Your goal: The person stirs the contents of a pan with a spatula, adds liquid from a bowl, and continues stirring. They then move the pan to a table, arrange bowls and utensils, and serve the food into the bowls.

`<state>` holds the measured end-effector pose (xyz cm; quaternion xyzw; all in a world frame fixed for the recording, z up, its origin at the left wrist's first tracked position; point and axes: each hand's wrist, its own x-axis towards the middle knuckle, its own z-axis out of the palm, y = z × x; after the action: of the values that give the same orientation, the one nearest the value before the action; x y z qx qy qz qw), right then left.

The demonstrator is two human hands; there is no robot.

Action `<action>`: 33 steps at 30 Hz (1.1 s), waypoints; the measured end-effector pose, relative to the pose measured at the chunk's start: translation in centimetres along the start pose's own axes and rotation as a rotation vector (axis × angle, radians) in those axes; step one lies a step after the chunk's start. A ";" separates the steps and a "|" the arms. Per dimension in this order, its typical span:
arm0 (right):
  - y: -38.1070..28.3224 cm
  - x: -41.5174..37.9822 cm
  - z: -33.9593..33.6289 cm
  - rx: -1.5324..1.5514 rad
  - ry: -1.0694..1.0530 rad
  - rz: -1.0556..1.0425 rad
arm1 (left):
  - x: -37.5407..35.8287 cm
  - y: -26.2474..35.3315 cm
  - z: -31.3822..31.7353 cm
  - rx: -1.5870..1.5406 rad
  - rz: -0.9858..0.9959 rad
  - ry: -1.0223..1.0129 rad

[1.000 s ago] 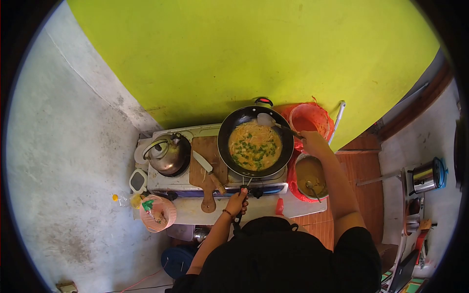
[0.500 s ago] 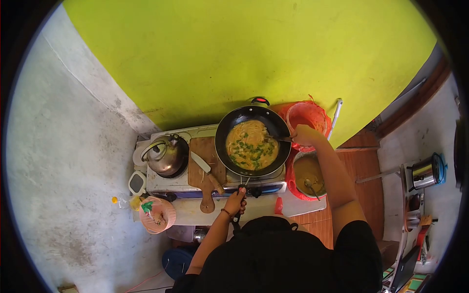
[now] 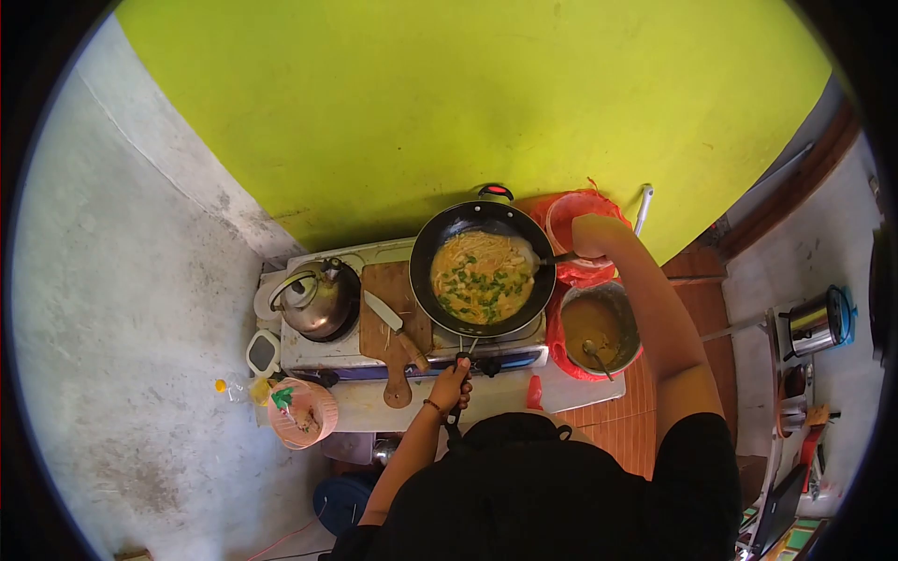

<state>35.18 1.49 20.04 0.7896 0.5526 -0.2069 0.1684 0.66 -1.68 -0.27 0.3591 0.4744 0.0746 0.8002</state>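
A black wok (image 3: 423, 280) stands on the right side of the stove, with yellowish food (image 3: 482, 276) and chopped green pieces in it. My left hand (image 3: 453, 385) is closed around the wok's long handle near my body. My right hand (image 3: 599, 236) grips the dark handle of a spatula (image 3: 561, 258), whose head rests at the right edge of the food, partly covered by it. Below my right forearm stands a pot (image 3: 622, 313) of brownish liquid in a red bag, with a spoon (image 3: 595, 355) in it.
Left of the wok, a knife (image 3: 384, 309) lies on a wooden cutting board (image 3: 374, 348) across the stove (image 3: 299, 353). A metal kettle (image 3: 320, 309) sits on the left burner. A pink basket (image 3: 323, 407) is at the front left. Behind my right hand is a red-lined bucket (image 3: 561, 220).
My right hand has moved slightly right and up, drawing the spatula toward the wok's right rim. More of its handle shows now. My left hand stays on the wok handle.
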 end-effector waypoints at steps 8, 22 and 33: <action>2.2 2.0 4.0 0.511 -0.168 0.015 | -0.1 0.2 0.2 -0.011 -0.017 -0.012; -4.7 1.8 2.3 0.035 0.313 -0.125 | -0.2 0.3 0.1 0.000 -0.024 -0.010; -5.7 -3.5 -0.7 -0.201 0.648 -0.090 | -0.2 0.2 0.1 0.007 -0.004 0.007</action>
<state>28.83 0.87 22.21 0.7684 0.6295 0.1032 0.0518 0.69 -1.69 -0.01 0.3605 0.4781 0.0725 0.7976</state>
